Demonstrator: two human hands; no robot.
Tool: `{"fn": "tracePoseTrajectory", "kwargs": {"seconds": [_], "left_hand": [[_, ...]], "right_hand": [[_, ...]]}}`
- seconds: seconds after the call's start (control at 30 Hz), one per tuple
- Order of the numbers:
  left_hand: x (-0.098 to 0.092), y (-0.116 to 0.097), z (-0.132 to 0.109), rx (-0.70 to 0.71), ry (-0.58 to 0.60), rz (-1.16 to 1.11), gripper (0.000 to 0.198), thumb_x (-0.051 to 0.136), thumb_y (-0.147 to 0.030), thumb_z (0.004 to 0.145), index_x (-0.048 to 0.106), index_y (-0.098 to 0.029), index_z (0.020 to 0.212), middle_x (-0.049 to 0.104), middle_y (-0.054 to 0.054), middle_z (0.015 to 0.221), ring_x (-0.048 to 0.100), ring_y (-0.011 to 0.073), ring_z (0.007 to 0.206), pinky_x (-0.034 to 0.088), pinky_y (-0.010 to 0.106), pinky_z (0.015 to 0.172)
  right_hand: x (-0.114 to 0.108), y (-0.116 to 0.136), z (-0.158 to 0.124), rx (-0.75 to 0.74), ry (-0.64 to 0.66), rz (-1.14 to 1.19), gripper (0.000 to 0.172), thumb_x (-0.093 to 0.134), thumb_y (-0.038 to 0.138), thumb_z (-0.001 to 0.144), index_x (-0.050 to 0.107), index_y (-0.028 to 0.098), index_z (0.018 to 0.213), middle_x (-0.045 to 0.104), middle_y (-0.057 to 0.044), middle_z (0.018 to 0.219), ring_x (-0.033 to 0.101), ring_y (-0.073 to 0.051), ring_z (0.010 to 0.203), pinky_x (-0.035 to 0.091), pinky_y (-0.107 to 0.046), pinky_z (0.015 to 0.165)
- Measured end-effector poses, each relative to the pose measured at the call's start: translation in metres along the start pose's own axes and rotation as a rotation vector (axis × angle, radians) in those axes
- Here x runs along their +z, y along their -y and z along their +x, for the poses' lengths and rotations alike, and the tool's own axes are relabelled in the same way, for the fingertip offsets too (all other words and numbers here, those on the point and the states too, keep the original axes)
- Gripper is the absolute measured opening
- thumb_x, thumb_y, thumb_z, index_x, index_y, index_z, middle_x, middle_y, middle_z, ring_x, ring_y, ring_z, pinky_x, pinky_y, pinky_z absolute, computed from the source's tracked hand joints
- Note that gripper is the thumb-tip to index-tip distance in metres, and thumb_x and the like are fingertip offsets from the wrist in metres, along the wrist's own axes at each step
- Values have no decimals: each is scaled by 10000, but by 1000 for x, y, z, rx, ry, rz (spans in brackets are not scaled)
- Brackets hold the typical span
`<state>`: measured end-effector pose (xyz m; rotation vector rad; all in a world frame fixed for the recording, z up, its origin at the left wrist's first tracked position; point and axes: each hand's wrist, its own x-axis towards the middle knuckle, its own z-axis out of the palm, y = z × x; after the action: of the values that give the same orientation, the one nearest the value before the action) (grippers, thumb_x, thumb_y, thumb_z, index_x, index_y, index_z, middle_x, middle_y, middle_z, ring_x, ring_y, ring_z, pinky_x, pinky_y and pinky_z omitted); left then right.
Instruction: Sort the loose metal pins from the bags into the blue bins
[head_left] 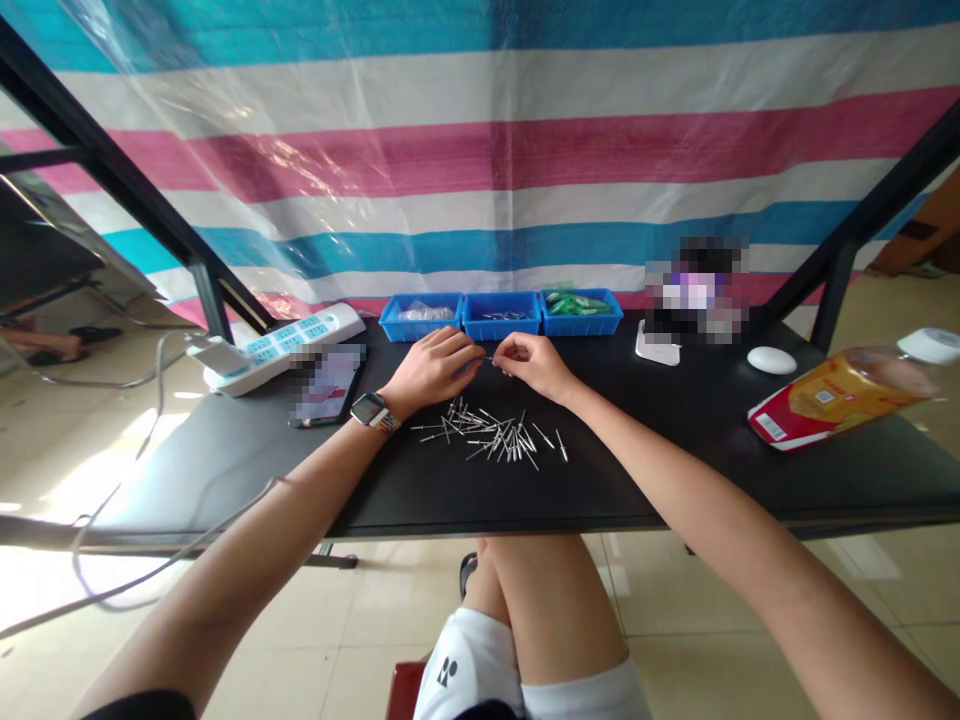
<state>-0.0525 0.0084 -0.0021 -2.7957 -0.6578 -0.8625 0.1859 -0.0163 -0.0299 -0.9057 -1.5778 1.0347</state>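
Note:
My left hand (441,366), with a watch on its wrist, is closed with its fingers bent over and drawn together. Against it, my right hand (534,362) pinches a thin metal piece, seemingly a blind rivet (488,358), whose small visible part shows between the fingertips of both hands. What lies under the left fingers is hidden. Just below the hands, a loose pile of silver blind rivets (504,436) is spread on the black table (480,505). Behind the hands, the middle blue bin (501,327) holds more of these slim metal pieces.
The left blue bin (397,330) contains clear plastic bags, the right blue bin (592,325) green packets. A power strip (300,338) and phone (330,385) lie left. On the right are a white charger (658,346), a white mouse (772,360) and a tilted-looking bottle (840,395).

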Motion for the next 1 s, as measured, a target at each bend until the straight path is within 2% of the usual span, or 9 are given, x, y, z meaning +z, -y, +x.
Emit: {"fn": "tracePoseTrajectory", "kwargs": {"seconds": [0.1,0.2,0.3,0.43,0.6,0.7,0.77,0.87,1.0], "left_hand": [[-1,1,2,-17,-18,10,220,568,-303,1082,780,-253,1115,764,102,1053,669,267,972,571,425,872],[-5,1,4,-27,-22,23,266,554,-349,1102,795,-242,1069,761,106,1032,654,268,954,572,425,858],[-7,1,4,-40,-8,-8,299,553,-391,1109,811,-247,1067,763,104,1036,648,266,960,572,417,858],[-4,3,2,-97,-10,-110,283,611,-441,1083,817,-266,1165,760,96,1038,657,259,966,571,406,871],[2,9,-2,-124,-31,-172,249,591,-380,1093,806,-271,1158,757,78,1019,671,242,960,562,394,886],[5,10,-2,-131,-33,-197,232,591,-369,1090,795,-260,1101,755,76,1008,666,243,950,557,396,887],[6,10,-3,-143,-12,-217,229,588,-368,1086,784,-250,1067,751,74,991,660,245,940,553,398,879],[10,10,-3,-172,14,-263,225,600,-369,1068,772,-236,1010,743,66,942,655,240,906,548,384,842],[13,10,-3,-196,1,-305,221,626,-379,1046,768,-234,957,738,55,892,653,232,872,544,371,817]], "right_hand": [[1,1,2,55,-30,111,414,920,530,699,697,199,810,690,7,714,619,-154,658,511,-297,651],[1,2,1,61,-58,162,443,956,522,655,707,198,824,702,1,728,637,-157,672,521,-286,634],[1,1,1,40,-63,165,418,939,521,689,715,194,821,688,7,714,625,-144,650,518,-270,613],[0,-1,0,63,-57,117,434,837,609,786,705,196,784,696,-4,723,610,-129,607,516,-259,582],[1,0,1,82,-42,104,501,803,681,798,687,195,764,708,-18,737,614,-124,588,521,-252,560],[1,1,1,94,-53,125,461,837,636,783,702,198,834,720,-13,772,625,-125,596,529,-251,557],[1,1,1,110,-81,151,444,901,565,722,697,205,883,715,1,787,638,-130,609,536,-254,558],[1,1,2,116,-85,155,444,956,488,651,677,202,845,691,15,760,645,-137,622,538,-261,566],[1,-2,2,91,-52,125,420,947,498,680,677,200,802,669,19,714,645,-144,627,539,-266,572]]}}
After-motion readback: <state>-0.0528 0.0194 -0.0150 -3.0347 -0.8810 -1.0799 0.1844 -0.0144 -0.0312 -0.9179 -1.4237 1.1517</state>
